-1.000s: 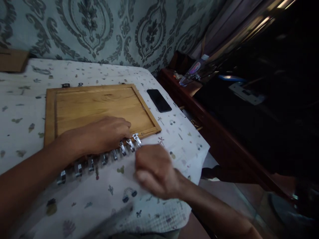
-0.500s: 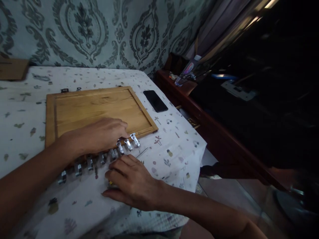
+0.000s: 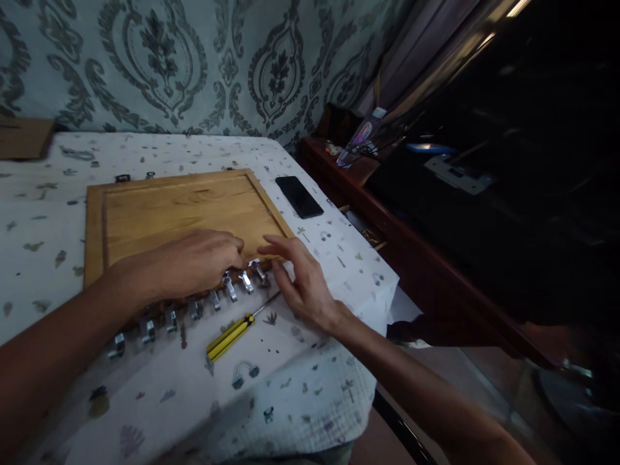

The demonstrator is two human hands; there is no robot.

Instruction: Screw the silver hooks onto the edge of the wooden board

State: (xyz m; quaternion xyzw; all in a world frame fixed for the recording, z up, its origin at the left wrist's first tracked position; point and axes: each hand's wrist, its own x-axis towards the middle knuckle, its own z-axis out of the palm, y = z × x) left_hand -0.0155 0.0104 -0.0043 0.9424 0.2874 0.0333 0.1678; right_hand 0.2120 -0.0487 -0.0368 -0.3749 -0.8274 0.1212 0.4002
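A framed wooden panel (image 3: 194, 210) lies flat on the cloth-covered table. Several metal hinges (image 3: 247, 281) line up along its near edge, the farther left ones blurred. My left hand (image 3: 194, 261) rests over that edge with fingers curled and pinched down beside the hinges at the right end; whatever is between the fingertips is hidden. Over the panel's near right corner is my right hand (image 3: 307, 284), its thumb and fingers apart around the last hinge, holding nothing visible. A yellow and black screwdriver (image 3: 230, 338) lies on the cloth below the hinges, its tip reaching toward my right hand.
Right of the panel lies a black phone (image 3: 299, 197). A piece of cardboard (image 3: 26, 137) is at the far left. Beyond the table's right edge are a dark red wooden desk (image 3: 339, 187) and a plastic bottle (image 3: 361, 137). Small dark bits dot the cloth near the screwdriver.
My right hand has let go of the screwdriver, leaving it on the cloth, and moved up and right to the panel's corner, fingers spread. My left hand stays at the hinges.
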